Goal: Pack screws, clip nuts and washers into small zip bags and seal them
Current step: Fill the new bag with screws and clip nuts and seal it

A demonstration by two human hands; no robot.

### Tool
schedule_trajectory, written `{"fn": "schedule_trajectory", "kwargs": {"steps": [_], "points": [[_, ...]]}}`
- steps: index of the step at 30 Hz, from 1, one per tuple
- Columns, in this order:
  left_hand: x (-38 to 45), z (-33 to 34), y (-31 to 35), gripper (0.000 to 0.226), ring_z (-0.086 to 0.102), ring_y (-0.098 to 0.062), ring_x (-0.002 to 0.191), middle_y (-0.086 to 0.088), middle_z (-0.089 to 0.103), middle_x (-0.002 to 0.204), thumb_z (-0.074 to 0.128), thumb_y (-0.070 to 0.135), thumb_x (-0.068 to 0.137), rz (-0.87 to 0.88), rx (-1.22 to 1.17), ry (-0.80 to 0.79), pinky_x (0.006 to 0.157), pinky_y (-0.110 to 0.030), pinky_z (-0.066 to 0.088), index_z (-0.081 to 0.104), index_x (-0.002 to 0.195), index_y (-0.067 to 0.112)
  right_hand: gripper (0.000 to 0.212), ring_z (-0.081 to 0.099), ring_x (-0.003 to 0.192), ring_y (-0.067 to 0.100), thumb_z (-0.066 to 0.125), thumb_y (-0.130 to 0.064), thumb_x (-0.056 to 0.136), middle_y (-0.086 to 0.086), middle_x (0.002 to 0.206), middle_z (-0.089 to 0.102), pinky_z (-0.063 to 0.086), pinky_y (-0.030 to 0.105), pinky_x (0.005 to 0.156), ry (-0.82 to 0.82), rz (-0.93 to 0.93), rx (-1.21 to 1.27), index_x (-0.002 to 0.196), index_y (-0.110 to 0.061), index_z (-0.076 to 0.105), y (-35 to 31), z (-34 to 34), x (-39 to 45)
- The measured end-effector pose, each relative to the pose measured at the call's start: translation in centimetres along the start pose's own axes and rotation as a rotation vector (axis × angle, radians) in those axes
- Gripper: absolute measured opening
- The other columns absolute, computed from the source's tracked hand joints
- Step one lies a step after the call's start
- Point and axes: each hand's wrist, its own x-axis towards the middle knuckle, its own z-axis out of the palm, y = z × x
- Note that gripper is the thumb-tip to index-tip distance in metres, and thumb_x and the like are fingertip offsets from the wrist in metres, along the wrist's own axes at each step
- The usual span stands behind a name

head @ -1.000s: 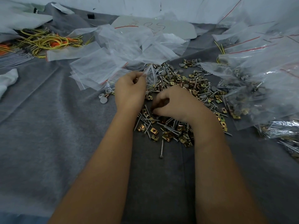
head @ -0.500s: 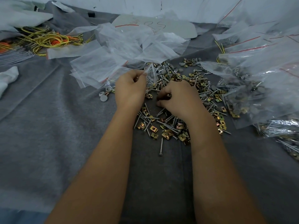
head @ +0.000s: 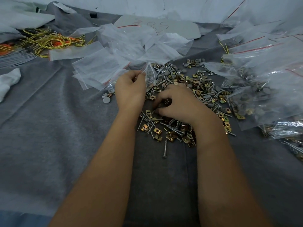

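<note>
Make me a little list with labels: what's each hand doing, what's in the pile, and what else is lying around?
left hand: pinches a small zip bag at its mouth
right hand: curled over the pile, picking up small parts
pile: screws, brass clip nuts, grey round caps
empty bags: heaped behind the left hand
filled bags: stacked on the right
wires: yellow and orange, far left
surface: grey cloth

I work on matt grey felt cloth (head: 49, 128). Screws (head: 165, 149) are bright metal, clip nuts (head: 157, 131) brassy, zip bags (head: 98, 69) glossy clear plastic.
</note>
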Motion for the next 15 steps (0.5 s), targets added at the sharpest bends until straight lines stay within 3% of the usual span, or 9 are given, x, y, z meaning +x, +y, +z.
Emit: {"fn": "schedule_trajectory", "kwargs": {"steps": [5, 9, 15], "points": [[0.0, 0.0, 0.0, 0.020, 0.033, -0.002, 0.035, 0.012, 0.045, 0.044, 0.055, 0.016, 0.092, 0.002, -0.002, -0.004, 0.039, -0.015, 0.024, 0.067, 0.080, 0.026, 0.020, 0.038, 0.108, 0.021, 0.066, -0.027, 0.081, -0.007, 0.098, 0.046, 0.028, 0.034, 0.087, 0.067, 0.017, -0.073, 0.095, -0.041, 0.068, -0.1, 0.1, 0.2], [0.0, 0.0, 0.1, 0.019, 0.035, -0.001, 0.035, 0.009, 0.052, 0.052, 0.056, 0.018, 0.092, 0.004, 0.021, 0.000, 0.040, -0.017, 0.027, 0.067, 0.080, 0.028, 0.031, 0.035, 0.102, 0.020, 0.065, -0.025, 0.082, -0.005, 0.097, 0.048, 0.031, 0.034, 0.092, -0.018, -0.091, 0.024, 0.104, -0.045, 0.070, -1.0, 0.7, 0.3], [0.1, 0.0, 0.1, 0.018, 0.035, -0.002, 0.035, 0.011, 0.047, 0.045, 0.056, 0.016, 0.092, 0.007, 0.026, -0.005, 0.040, -0.017, 0.026, 0.068, 0.082, 0.025, 0.015, 0.037, 0.104, 0.020, 0.069, -0.030, 0.085, -0.007, 0.090, 0.045, 0.034, 0.036, 0.092, -0.010, -0.058, 0.038, 0.096, -0.039, 0.072, -0.7, 0.8, 0.3]]}}
